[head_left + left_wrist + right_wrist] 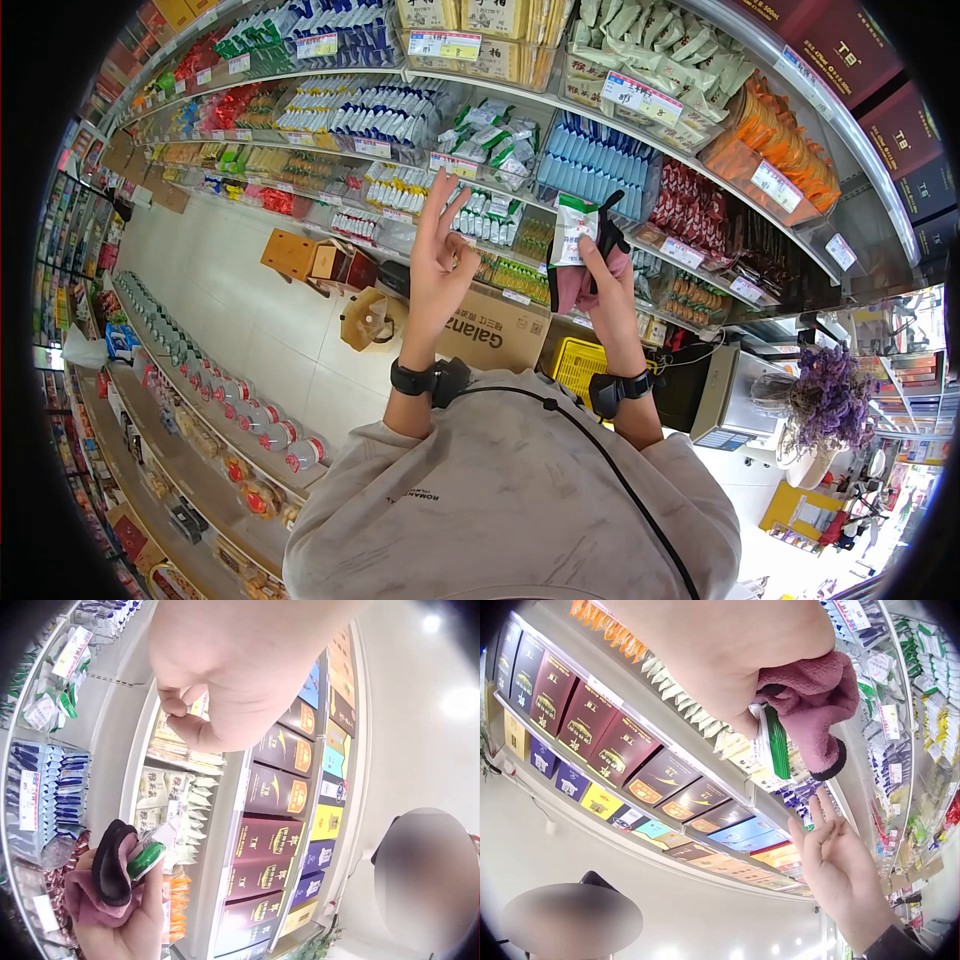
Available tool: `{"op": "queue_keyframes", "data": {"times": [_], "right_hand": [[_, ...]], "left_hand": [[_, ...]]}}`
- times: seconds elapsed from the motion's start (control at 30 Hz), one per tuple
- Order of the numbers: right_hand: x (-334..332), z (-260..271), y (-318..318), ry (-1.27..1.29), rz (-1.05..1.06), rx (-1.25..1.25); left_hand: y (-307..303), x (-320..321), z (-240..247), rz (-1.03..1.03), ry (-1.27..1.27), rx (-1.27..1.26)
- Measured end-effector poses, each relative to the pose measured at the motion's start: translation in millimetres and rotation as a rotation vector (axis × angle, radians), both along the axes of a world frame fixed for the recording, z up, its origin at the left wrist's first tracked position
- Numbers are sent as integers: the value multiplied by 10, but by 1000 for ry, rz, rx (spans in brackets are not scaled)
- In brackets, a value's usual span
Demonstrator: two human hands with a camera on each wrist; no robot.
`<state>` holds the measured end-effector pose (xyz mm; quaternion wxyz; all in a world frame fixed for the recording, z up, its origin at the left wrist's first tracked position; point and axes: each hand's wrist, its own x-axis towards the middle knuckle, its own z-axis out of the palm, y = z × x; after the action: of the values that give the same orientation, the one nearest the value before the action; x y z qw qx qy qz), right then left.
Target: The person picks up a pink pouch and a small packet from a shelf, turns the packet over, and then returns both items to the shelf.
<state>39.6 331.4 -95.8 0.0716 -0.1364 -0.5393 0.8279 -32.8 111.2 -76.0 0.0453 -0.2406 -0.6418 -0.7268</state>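
Note:
In the head view my right hand point(612, 292) grips a small white and green packet point(575, 234), its thumb across the front. The same hand holds a pink cloth with black trim point(570, 288), bunched behind the packet. The right wrist view shows the fuzzy cloth point(814, 694) hanging beside the packet's green edge point(778, 746). My left hand point(438, 275) is raised to the left, holding nothing. Some of its fingers stand straight, while others bend toward the thumb. Beyond the hands are bins of green-white packets point(497, 142) and light-blue packets point(590, 165).
Tiered shelves point(540, 95) of small packets with price tags curve across the front. Below stand a Galanz carton point(490, 325), a paper bag point(372, 320) and a yellow crate point(582, 368). Dried purple flowers point(832, 395) are at right. Shelves with jars point(255, 415) line the left.

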Motion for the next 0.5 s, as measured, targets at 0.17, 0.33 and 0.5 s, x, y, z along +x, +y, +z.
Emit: {"op": "queue_keyframes", "data": {"times": [0.17, 0.33, 0.5], "right_hand": [[17, 8, 13, 10, 28, -23], [9, -7, 4, 19, 8, -20], [-1, -48, 2, 20, -14, -21]], "left_hand": [[-10, -10, -32, -71, 18, 35], [53, 50, 74, -111, -95, 152], [64, 62, 99, -87, -77, 35]]}}
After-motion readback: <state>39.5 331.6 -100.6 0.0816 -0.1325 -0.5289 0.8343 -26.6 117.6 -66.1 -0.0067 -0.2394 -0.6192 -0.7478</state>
